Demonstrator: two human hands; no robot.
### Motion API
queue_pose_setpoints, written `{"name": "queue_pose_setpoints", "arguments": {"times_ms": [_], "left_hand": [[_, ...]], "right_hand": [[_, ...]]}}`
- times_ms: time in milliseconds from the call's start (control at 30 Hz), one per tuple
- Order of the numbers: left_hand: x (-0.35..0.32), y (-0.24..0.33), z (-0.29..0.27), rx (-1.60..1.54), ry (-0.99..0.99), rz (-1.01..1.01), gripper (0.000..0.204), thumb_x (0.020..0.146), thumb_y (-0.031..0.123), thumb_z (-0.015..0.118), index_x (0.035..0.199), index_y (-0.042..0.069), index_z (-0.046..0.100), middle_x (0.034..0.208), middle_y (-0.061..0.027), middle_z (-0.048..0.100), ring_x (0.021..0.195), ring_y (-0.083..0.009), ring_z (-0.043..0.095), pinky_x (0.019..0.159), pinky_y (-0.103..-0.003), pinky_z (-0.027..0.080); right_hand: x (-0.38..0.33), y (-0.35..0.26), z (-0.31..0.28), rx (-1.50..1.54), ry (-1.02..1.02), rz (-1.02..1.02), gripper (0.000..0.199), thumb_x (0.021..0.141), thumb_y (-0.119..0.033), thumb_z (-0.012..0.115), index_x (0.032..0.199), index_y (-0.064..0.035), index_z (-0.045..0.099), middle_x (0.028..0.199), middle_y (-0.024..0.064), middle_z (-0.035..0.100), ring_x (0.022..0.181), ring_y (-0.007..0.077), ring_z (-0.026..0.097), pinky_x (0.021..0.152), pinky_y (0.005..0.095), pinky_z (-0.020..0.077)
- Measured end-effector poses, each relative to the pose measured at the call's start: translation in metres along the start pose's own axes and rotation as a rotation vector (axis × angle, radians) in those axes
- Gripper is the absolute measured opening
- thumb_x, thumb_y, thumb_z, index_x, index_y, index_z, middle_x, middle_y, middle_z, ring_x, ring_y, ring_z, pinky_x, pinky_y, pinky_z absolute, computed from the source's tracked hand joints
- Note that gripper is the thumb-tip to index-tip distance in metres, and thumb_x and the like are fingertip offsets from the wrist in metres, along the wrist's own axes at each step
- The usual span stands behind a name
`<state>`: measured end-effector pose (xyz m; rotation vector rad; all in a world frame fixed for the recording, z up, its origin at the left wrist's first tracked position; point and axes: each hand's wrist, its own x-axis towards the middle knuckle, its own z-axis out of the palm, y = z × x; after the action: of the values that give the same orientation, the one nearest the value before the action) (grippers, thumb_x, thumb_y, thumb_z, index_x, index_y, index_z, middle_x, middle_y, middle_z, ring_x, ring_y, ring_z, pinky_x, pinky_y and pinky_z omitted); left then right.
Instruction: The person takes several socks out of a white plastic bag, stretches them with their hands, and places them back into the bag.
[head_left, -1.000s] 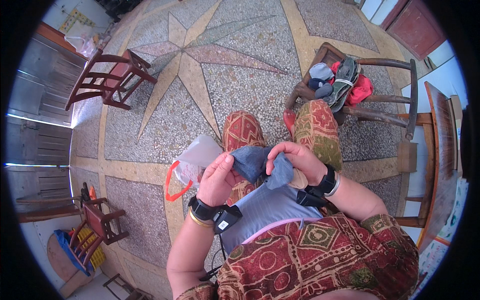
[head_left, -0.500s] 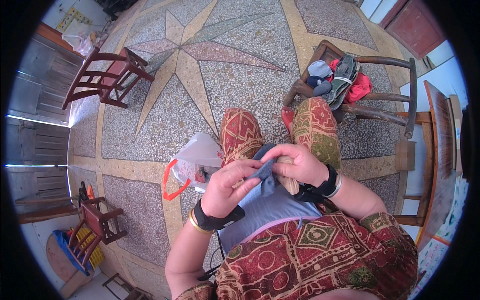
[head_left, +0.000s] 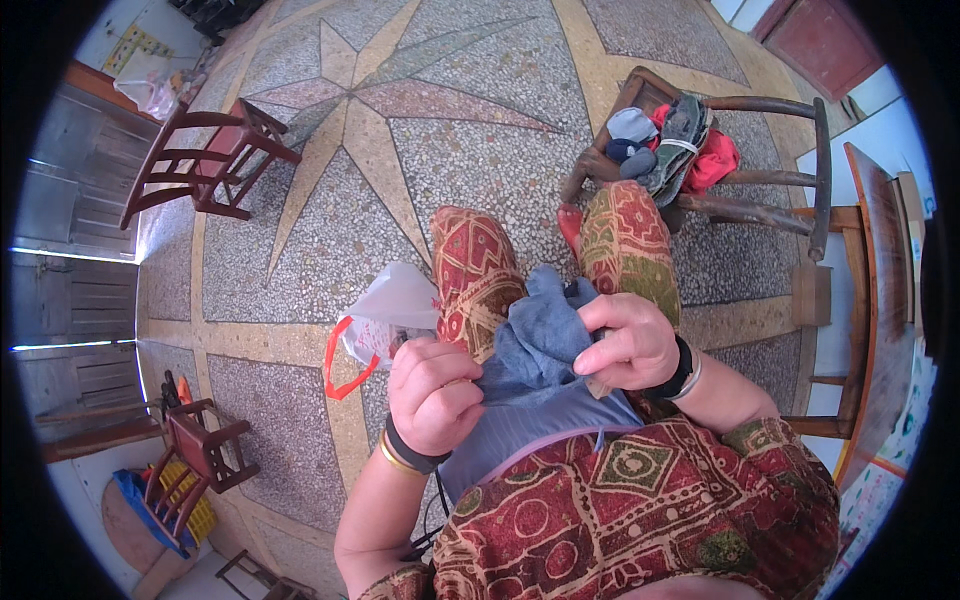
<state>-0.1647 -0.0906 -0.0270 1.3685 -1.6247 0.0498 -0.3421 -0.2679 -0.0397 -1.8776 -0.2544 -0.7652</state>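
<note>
I sit with a blue-grey cloth point(head_left: 540, 335) bunched on my lap, over red patterned trousers. My left hand point(head_left: 432, 392) is closed on the cloth's lower left edge, knuckles up, a dark band and a gold bangle at the wrist. My right hand point(head_left: 628, 343) pinches the cloth's right side between thumb and fingers, with a black wrist band. The two hands are apart, the cloth stretched and crumpled between them. A lighter blue fabric point(head_left: 545, 428) lies under it against my belly.
A white plastic bag with red handles point(head_left: 385, 315) lies on the terrazzo floor by my left knee. A wooden chair point(head_left: 745, 195) ahead right holds a pile of clothes point(head_left: 672, 145). A dark red chair point(head_left: 212, 160) stands far left, a small one point(head_left: 200, 455) near left.
My hands have drawn apart: the left moved down and left with the cloth's edge, the right stayed on the cloth's right side. The cloth is more spread than before.
</note>
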Motion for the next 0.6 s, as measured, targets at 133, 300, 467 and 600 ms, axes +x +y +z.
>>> {"name": "queue_pose_setpoints", "arguments": {"times_ms": [133, 300, 467, 600], "left_hand": [[0.001, 0.003, -0.002, -0.019, 0.014, -0.011, 0.034, 0.047, 0.004, 0.068, 0.074, 0.009, 0.048, 0.084, -0.0067, 0.057, 0.074, -0.0255, 0.056, 0.063, -0.037, 0.045], [0.001, 0.005, 0.004, -0.091, -0.010, -0.283, 0.030, 0.060, -0.006, 0.062, 0.078, 0.007, 0.042, 0.085, -0.0107, 0.058, 0.076, -0.0238, 0.058, 0.066, -0.032, 0.047], [0.001, 0.002, 0.009, -0.684, 0.102, -0.664, 0.016, 0.087, 0.000, 0.050, 0.092, 0.006, 0.037, 0.081, -0.0071, 0.056, 0.069, -0.0107, 0.055, 0.060, -0.023, 0.044], [0.003, -0.006, 0.004, -0.906, 0.148, -1.029, 0.013, 0.091, 0.002, 0.046, 0.102, 0.005, 0.040, 0.071, 0.0005, 0.050, 0.051, -0.0056, 0.046, 0.045, -0.017, 0.035]], "right_hand": [[-0.001, -0.002, 0.002, 0.062, 0.100, 0.087, 0.025, 0.070, 0.003, 0.065, 0.093, -0.0070, 0.062, 0.092, 0.0114, 0.058, 0.071, 0.0240, 0.059, 0.062, 0.0301, 0.0467], [0.000, -0.004, 0.008, 0.289, 0.177, 0.380, 0.013, 0.081, 0.000, 0.059, 0.094, -0.0015, 0.060, 0.092, 0.0072, 0.061, 0.079, 0.0143, 0.059, 0.070, 0.0251, 0.0465], [0.003, -0.006, 0.009, 0.472, 0.221, 0.774, 0.013, 0.085, -0.007, 0.058, 0.097, -0.0020, 0.055, 0.087, 0.0005, 0.058, 0.075, 0.0050, 0.054, 0.066, 0.0199, 0.0440], [0.007, 0.000, 0.004, 0.809, 0.316, 0.958, 0.016, 0.088, -0.012, 0.056, 0.100, -0.0038, 0.053, 0.084, -0.0004, 0.058, 0.070, 0.0041, 0.054, 0.061, 0.0191, 0.0449]]}}
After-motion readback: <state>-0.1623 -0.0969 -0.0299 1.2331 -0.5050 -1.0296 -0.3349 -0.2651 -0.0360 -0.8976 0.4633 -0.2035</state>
